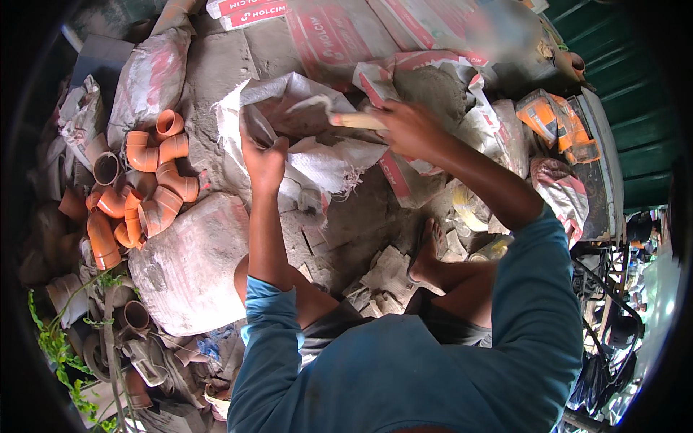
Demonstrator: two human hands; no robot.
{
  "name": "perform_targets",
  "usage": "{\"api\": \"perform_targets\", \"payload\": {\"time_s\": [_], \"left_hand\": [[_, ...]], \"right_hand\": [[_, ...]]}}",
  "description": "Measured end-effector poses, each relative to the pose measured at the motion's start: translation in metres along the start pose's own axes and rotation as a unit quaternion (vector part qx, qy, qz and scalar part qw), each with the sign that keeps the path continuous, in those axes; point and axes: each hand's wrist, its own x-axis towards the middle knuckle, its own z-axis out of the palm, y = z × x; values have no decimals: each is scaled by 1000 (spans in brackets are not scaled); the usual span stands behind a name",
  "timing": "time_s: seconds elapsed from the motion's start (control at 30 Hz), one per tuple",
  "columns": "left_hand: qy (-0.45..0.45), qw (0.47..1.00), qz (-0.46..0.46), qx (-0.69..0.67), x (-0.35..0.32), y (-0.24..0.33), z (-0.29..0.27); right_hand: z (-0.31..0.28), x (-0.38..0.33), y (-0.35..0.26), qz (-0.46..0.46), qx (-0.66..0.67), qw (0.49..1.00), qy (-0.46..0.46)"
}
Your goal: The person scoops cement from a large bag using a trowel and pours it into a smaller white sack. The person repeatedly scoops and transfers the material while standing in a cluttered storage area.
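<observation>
Head view shows the left hand [265,164] closed around the near left edge of a white woven sack [328,160], holding its mouth up, with the thumb on the right side of the grip. Fingers of the right hand [410,130] are wrapped around the pale, red-ended handle of a trowel [361,120], whose bent metal neck points left over the sack's opening; its blade is blurred, so whether it touches anything inside cannot be told. The sack sits in front of the person, its frayed lower edge facing them. Just beyond the right hand, a torn-open red-and-white bag [372,81] shows grey powder [432,90] inside. Orange pipe fittings [167,180] lie piled to the left, just above a full, dusty bag [191,268]. Torn paper pieces [390,278] lie near a foot [427,249] in a sandal, and a green ribbed wall [603,79] stands at the far right.
</observation>
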Motion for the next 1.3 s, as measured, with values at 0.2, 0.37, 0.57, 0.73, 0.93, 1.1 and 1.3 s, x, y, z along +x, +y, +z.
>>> {"api": "perform_targets", "payload": {"time_s": [0.2,0.37,0.57,0.73,0.93,1.1,1.3], "left_hand": [[30,999,-14,9,1,2,-11],[41,999,-7,4,0,4,-10],[39,999,-9,-2,-1,6,-11],[28,999,-3,-14,-3,8,-9],[20,999,7,26,-2,6,-9],[22,999,12,29,-4,1,-13],[68,995,-44,-61,-2,10,-25]], "right_hand": [[-11,-81,35,52,15,998,26],[-22,-116,44,71,-21,997,38],[-36,-139,54,39,-40,996,65],[-34,-133,58,19,-46,998,35],[-13,-73,38,20,-96,995,16],[-17,-34,14,32,-72,996,-36],[-28,-19,8,-3,-119,993,-24]]}}
